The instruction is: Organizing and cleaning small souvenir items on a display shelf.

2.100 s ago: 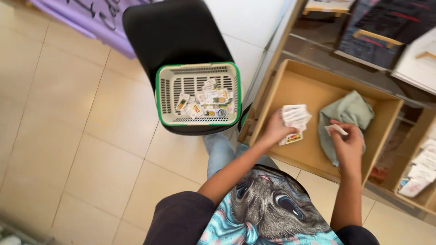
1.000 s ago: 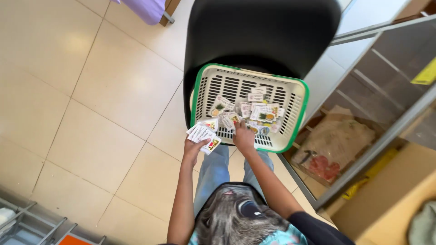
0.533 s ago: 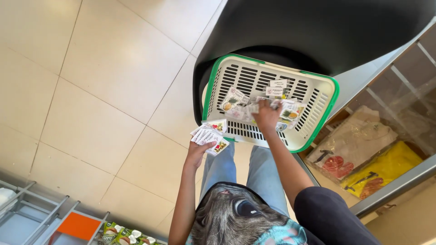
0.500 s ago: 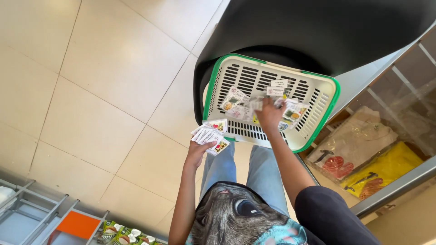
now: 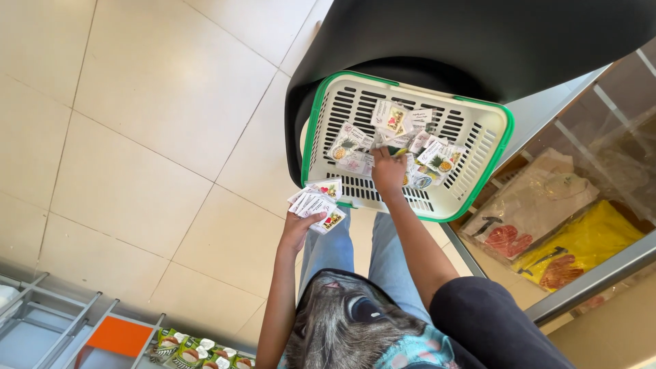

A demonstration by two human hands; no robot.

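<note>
My right hand [image 5: 388,172] finds the basket [image 5: 478,123] open above; its rim blocks three o'clock, packets [image 5: 355,140] crowd eleven o'clock.

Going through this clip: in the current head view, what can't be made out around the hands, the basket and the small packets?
- Right hand: its fingertips are buried among the loose packets, so what it grips is unclear.
- Left hand: the fanned stack of packets overlaps, hiding the count.
- Basket: the packets cover part of its floor.
- Black chair: cut off by the top edge.
- Pictures on the packets: too small to identify.
</note>
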